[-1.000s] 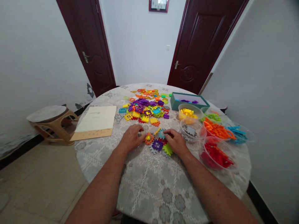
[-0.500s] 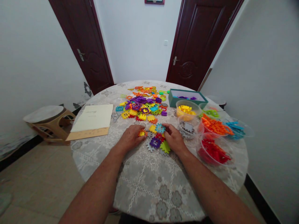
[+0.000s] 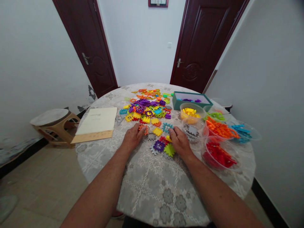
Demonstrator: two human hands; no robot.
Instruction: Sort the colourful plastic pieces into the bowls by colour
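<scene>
My left hand [image 3: 133, 136] pinches an orange toothed building tile [image 3: 144, 129] by its left side. Opposite it, my right hand [image 3: 180, 142] has thumb and fingers closed on the edge of a teal window-shaped building tile [image 3: 167, 127]. By the right fingertips is a small yellow piece [image 3: 168, 138], partly hidden. A yellow toothed tile [image 3: 157, 131] lies between my hands. Nearer to me are a purple window tile [image 3: 159, 145], a lime green tile [image 3: 169, 150], a red tile [image 3: 163, 140] and a grey tile [image 3: 154, 149], grouped closely on the tablecloth.
A pile of mixed tiles [image 3: 144, 107] spreads beyond my hands. To the right stand clear tubs of yellow [image 3: 191, 112], grey [image 3: 192, 130], orange [image 3: 219, 128], blue [image 3: 244, 133] and red pieces [image 3: 219, 155], near a green box [image 3: 192, 102]. Papers [image 3: 96, 122] lie left.
The hands have drawn apart, the orange tile going left with my left hand and the teal tile tilting up at my right fingertips. The yellow tile now lies uncovered between them.
</scene>
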